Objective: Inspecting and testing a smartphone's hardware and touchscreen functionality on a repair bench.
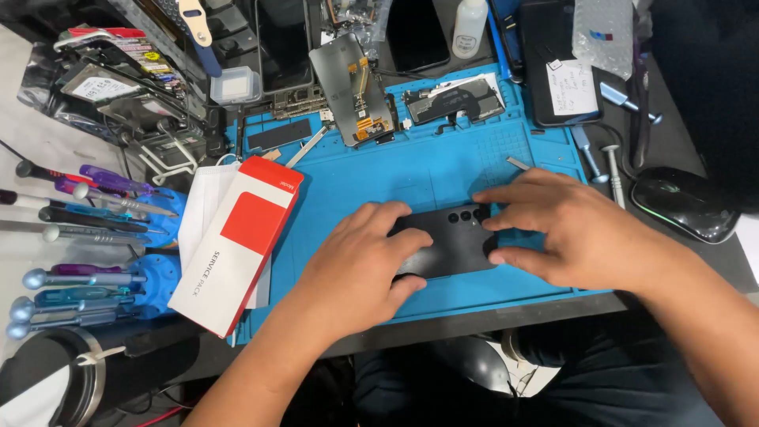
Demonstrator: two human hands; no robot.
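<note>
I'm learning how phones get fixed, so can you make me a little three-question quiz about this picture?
1. True or false: both hands touch the black phone.
2. What colour is the mat under the phone?
3. Which lies beside the left hand? A) red-and-white box B) mouse C) white bottle

Key:
1. True; the right hand presses it too.
2. Blue.
3. A.
</note>
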